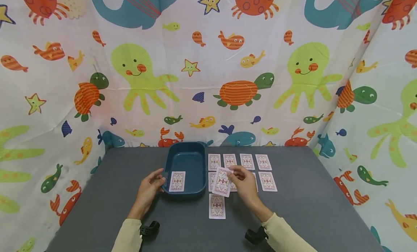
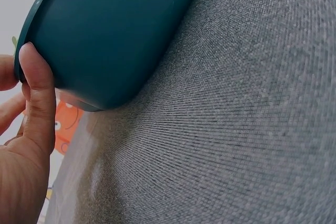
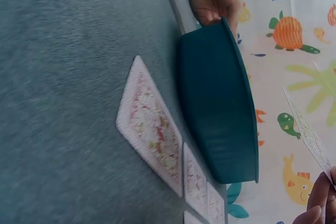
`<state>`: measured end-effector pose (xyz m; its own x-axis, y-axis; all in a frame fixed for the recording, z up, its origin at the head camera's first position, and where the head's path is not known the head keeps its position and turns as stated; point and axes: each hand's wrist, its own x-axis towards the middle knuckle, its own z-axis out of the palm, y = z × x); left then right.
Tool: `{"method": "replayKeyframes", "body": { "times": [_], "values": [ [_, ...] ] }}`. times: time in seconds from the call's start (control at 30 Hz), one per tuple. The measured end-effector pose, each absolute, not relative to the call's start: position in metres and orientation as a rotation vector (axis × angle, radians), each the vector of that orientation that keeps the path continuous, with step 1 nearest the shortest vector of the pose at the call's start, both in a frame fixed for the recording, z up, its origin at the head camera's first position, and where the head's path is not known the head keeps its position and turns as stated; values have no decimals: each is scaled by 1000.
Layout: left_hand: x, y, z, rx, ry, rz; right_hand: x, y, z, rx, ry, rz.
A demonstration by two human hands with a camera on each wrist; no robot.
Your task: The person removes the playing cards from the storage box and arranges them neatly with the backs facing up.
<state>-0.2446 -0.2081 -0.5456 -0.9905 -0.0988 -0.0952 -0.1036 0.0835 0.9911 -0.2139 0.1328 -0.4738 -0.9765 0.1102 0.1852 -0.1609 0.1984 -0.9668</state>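
A dark teal plastic tray [image 1: 193, 164] stands on the table, with one patterned playing card [image 1: 177, 182] lying inside, near its front left corner. At the tray's left side, my left hand [image 1: 147, 192] pinches the rim; in the left wrist view the thumb [image 2: 38, 69] presses the outer wall. My right hand [image 1: 245, 183] holds a playing card [image 1: 222, 182] by its edge, back pattern up, above the laid-out cards. In the right wrist view that held card [image 3: 307, 132] appears almost edge-on. Its other face is hidden.
Right of the tray, several face-down cards lie in two rows, including a back-row card [image 1: 246, 161] and a right-end card [image 1: 268, 181]. A single card [image 1: 217, 206] lies nearer me. Behind the grey table [image 1: 286, 216] hangs a sea-animal curtain [image 1: 202, 64].
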Motion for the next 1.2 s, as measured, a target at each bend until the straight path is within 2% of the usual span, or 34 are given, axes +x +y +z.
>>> {"method": "replayKeyframes", "body": {
  "times": [0.27, 0.83, 1.2],
  "values": [
    [-245, -208, -546, -231, 2310, 2115, -219, 148, -509, -6, -2256, 1858],
    [-245, -208, -545, -240, 2297, 2119, -204, 182, -533, -88, -2346, 1866],
    [-243, -207, -543, -233, 2304, 2119, -204, 187, -540, -107, -2461, 1840]
  ]
}}
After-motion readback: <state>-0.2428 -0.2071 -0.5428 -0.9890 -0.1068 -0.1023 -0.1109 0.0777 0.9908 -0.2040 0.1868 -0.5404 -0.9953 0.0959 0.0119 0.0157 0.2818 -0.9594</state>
